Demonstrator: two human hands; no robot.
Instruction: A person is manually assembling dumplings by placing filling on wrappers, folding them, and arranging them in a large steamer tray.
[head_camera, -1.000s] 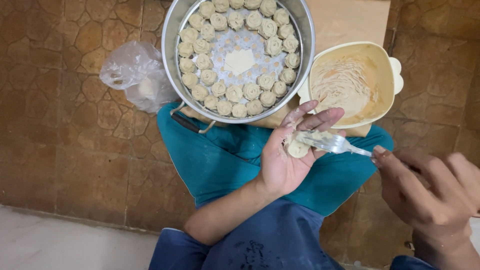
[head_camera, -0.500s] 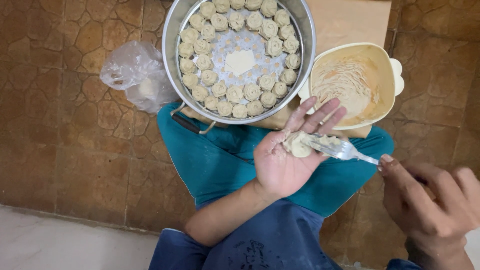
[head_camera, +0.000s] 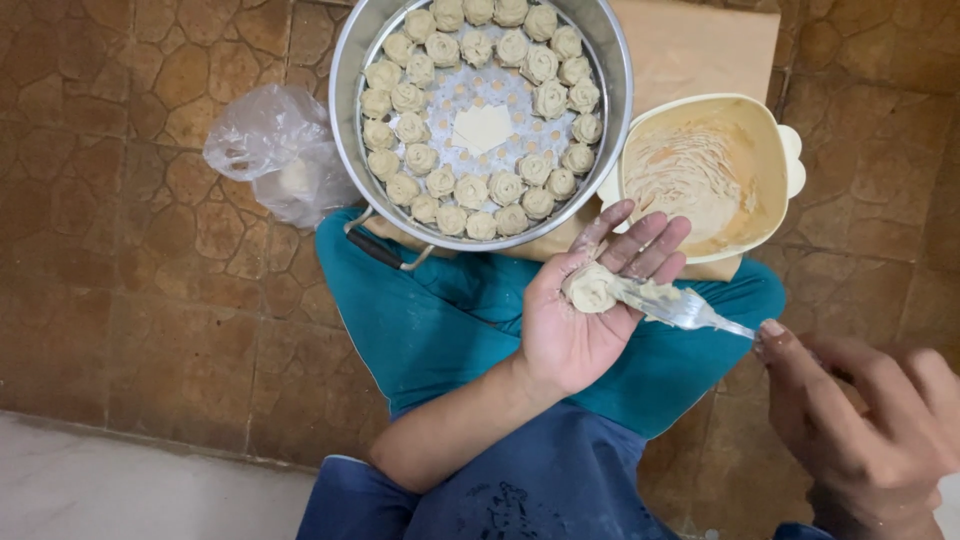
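Right hand and fork handle blurred, partly cut off.

The floor is brown stone-patterned tile, with a paler strip along the near edge at the lower left. A crumpled clear plastic bag lies on it, just beside the steel steamer pan. The pan rests on a tan board, its near rim reaching over the person's teal lap. Inside, small dumplings stand in 2 rings around a perforated plate. To the right of the pan a cream bowl, smeared with filling, also sits on the board, touching the pan's rim or very near it. The board lies flat on the tiles.
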